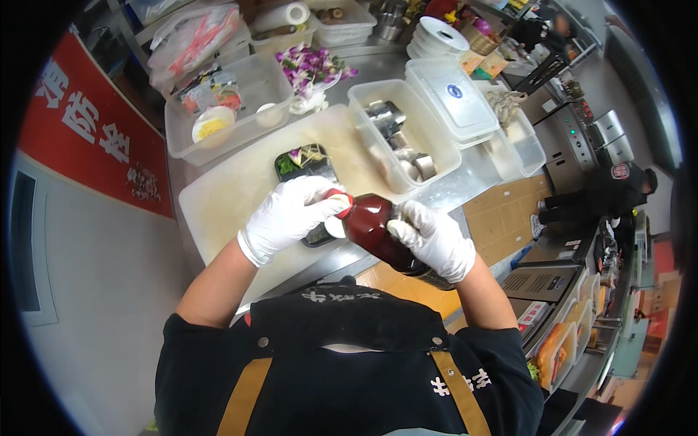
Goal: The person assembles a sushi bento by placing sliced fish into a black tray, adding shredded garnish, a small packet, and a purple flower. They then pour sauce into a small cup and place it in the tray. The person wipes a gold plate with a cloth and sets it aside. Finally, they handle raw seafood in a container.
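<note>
Hands (291, 214) (434, 240) hold dark sauce bottle (378, 231).

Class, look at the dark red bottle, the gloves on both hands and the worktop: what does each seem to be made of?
Bottle: probably soft plastic, glossy, with highlights on its dark red body.
Gloves on the left hand and right hand: thin white latex or vinyl, wrinkled and tight.
Worktop: likely stainless steel, grey with dull reflections.

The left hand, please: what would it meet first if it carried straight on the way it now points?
The left hand points rightward and already grips the red cap of the dark sauce bottle. Going on, it would likely press into the bottle's neck, then the right hand.
</note>
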Action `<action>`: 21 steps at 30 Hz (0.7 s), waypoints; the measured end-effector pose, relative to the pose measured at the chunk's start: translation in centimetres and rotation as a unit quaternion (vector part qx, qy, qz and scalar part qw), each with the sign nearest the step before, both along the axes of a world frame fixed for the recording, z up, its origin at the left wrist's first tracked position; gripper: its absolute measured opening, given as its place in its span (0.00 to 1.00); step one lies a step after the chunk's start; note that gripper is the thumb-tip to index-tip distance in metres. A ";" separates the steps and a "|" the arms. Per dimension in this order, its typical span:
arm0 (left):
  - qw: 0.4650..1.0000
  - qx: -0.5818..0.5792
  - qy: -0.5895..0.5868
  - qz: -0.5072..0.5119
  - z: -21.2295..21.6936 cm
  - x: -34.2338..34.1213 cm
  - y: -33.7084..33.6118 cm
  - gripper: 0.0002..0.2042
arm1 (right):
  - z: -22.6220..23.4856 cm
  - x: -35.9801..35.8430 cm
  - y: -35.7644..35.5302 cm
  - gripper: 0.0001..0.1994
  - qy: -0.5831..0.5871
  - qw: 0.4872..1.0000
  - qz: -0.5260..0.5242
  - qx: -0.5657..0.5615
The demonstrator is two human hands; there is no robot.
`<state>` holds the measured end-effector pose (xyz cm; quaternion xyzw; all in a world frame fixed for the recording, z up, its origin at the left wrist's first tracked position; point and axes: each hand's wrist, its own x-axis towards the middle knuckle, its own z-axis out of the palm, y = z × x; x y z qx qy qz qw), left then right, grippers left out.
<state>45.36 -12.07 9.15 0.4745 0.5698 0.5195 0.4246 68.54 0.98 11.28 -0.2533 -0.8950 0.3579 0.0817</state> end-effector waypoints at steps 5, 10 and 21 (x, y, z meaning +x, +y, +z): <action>0.980 -0.089 -0.106 0.140 -2.3 -1.1 0.0 0.18 | 1.3 -0.1 0.0 0.12 -0.035 0.997 0.040 0.051; 0.953 -0.093 -0.074 0.280 -11.2 -3.8 -3.2 0.12 | 2.5 -1.3 1.0 0.11 -0.100 0.992 0.054 0.048; 0.945 -0.027 -0.019 0.326 -22.4 -3.7 -9.9 0.21 | 0.7 -9.0 1.4 0.14 -0.399 0.875 0.142 0.233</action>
